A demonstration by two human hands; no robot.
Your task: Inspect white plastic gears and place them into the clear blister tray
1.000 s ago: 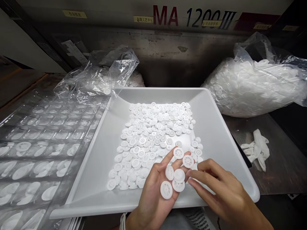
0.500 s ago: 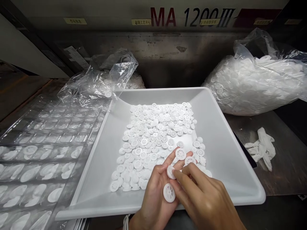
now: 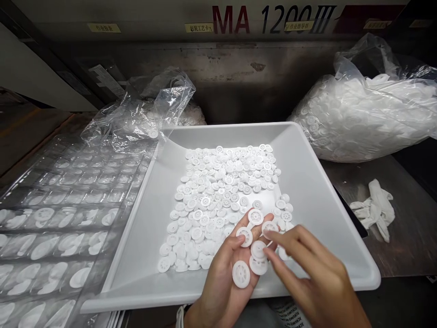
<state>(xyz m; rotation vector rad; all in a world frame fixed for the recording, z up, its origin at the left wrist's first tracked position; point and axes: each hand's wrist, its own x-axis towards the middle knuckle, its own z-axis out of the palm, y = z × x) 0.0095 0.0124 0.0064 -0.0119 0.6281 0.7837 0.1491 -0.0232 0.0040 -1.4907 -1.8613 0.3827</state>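
My left hand (image 3: 227, 278) is palm up over the near side of a grey-white tray (image 3: 327, 228), with several white plastic gears (image 3: 241, 274) on its palm and fingers. Its thumb presses on the edge of one spoked gear (image 3: 244, 237). My right hand (image 3: 310, 269) comes in from the right, thumb and index finger apart. The index fingertip is at a gear (image 3: 269, 228) on the left fingers, while the thumb tip is beside a gear (image 3: 258, 250) at the palm's edge. Many similar gears (image 3: 205, 200) lie loose across the tray floor.
Clear blister trays (image 3: 78, 214) holding white parts are stacked at the left. Behind them sits a crumpled clear bag (image 3: 153, 109). A full bag of white parts (image 3: 365, 118) rests at the right, above a white glove (image 3: 375, 209) on the dark surface.
My right hand has moved slightly right and its fingers have spread apart. More gears now show on my left palm, and the thumb-held gear lies turned with its spokes visible.
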